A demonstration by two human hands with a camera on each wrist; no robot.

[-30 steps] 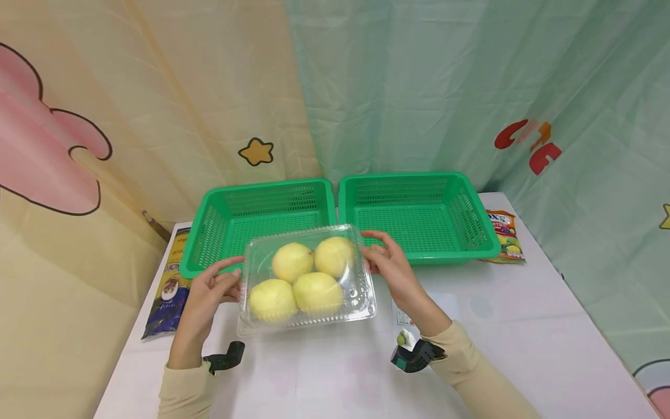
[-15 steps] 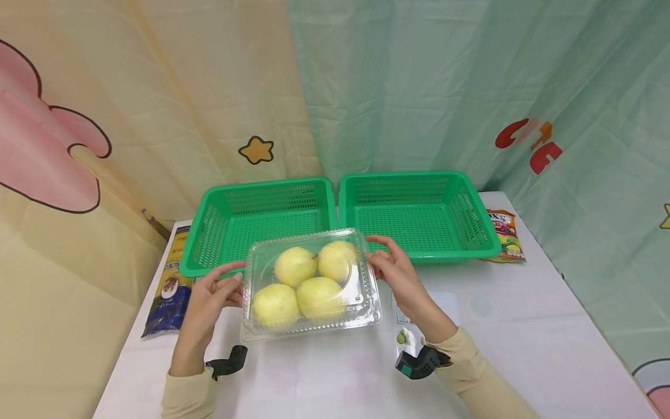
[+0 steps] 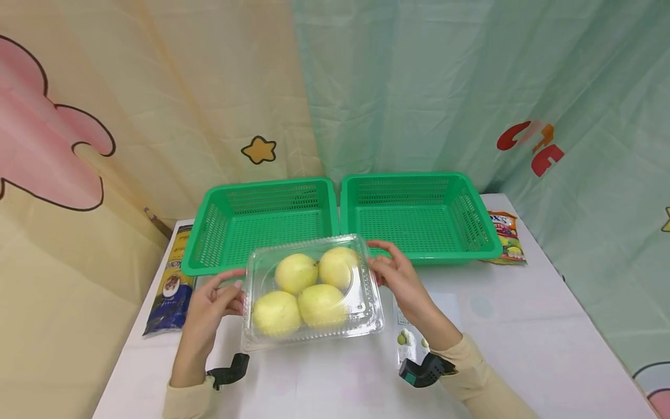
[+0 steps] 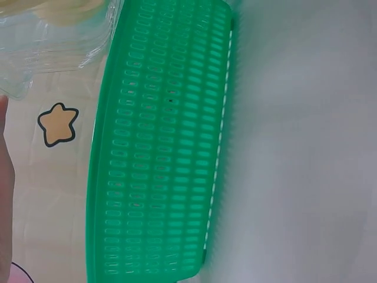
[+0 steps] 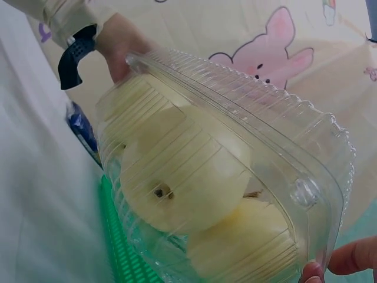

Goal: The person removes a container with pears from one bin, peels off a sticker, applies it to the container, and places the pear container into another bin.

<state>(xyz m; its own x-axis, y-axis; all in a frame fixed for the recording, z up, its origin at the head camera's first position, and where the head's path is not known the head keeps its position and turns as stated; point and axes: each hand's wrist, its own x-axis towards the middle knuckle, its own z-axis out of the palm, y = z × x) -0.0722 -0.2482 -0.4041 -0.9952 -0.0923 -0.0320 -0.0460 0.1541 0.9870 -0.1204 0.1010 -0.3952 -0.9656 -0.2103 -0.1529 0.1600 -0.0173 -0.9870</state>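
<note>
A clear plastic clamshell box (image 3: 373,317) with several pale yellow pears (image 3: 295,273) inside is held up above the white table, tilted toward me. My left hand (image 3: 205,314) grips its left edge between thumb and fingers. On the opposite edge, my right hand (image 3: 404,285) pinches the rim near the upper corner. The right wrist view shows the ribbed wall of the box (image 5: 306,194) close up, with the right fingertips (image 5: 353,256) at its corner. Only a sliver of the left hand (image 4: 5,188) enters the left wrist view.
Two green plastic baskets, the left basket (image 3: 191,244) and the right basket (image 3: 419,256), stand side by side behind the box. A blue and gold packet (image 3: 170,288) lies at left, an orange snack bag (image 3: 508,238) at right. Under the right forearm lies a white printed sheet (image 3: 405,349).
Both hands have drawn the box slightly toward me and a little to the right, lower in the head view. More of the printed sheet shows beside the right forearm.
</note>
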